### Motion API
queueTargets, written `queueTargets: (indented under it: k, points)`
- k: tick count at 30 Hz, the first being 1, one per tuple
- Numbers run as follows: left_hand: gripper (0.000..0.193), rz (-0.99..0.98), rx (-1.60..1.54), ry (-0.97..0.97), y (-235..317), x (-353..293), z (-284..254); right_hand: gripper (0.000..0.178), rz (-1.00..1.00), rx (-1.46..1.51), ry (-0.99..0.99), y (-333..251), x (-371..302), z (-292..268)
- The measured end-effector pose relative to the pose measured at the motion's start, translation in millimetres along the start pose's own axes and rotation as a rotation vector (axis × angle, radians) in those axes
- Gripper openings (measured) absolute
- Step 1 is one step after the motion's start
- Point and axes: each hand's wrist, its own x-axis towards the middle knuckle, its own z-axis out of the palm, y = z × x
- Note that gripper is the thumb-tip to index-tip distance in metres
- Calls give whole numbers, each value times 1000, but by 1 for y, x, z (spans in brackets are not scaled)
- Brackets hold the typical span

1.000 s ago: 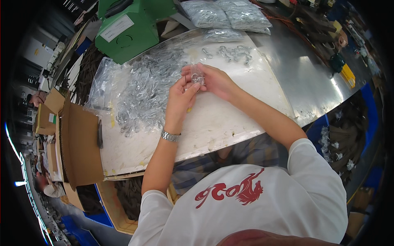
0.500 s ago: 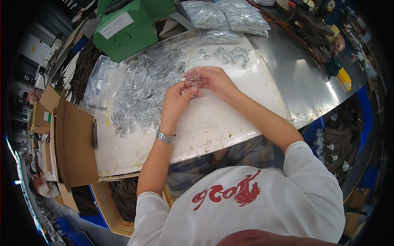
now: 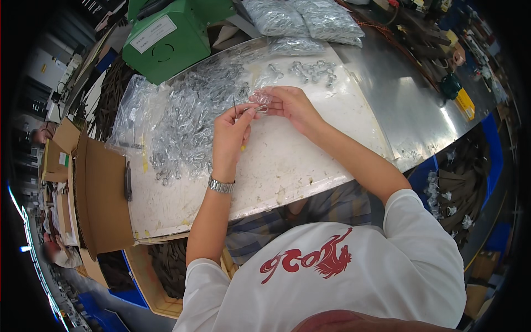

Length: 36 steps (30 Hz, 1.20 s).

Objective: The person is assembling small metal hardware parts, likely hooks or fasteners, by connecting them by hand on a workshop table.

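Note:
My left hand (image 3: 229,130) is closed, its thumb and forefinger pinching a small shiny metal looped piece (image 3: 260,109). A thin dark rod (image 3: 234,106) sticks up out of that same hand, and a yellow tip shows below its fingers; whether they are one tool is hidden. My right hand (image 3: 292,106) has its fingers closed on a small clear plastic bag (image 3: 262,98), just above the metal piece. The two hands nearly meet over the white board (image 3: 298,155). Beside them on the left spreads a pile of similar metal pieces (image 3: 193,110), many in clear plastic.
Behind the pile stands a green machine (image 3: 166,44). Stuffed clear bags of metal parts (image 3: 323,22) lie at the back, with several loose metal pieces (image 3: 312,72) nearer. A cardboard box (image 3: 105,193) stands against the board's left edge. Bare sheet metal (image 3: 415,105) extends rightward.
My left hand has shifted slightly left and turned, so the dark rod and yellow tip show more. The metal piece now lies more sideways. My right hand has moved slightly up.

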Motion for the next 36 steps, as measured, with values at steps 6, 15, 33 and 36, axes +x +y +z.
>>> queueTargets:
  k: [6, 15, 33, 36]
  points:
    - [21, 45, 2, 53, -4, 1, -3, 37, -6, -10, -8, 0, -2, 3]
    - [21, 77, 7, 49, 3, -1, 4, 40, -20, -20, 11, 1, -3, 2]
    - [25, 66, -17, 55, -1, 2, -3, 36, -47, -5, 1, 3, -4, 7]
    - [27, 78, -8, 30, 2, 1, 0, 36, -75, 40, 5, 7, -3, 7]
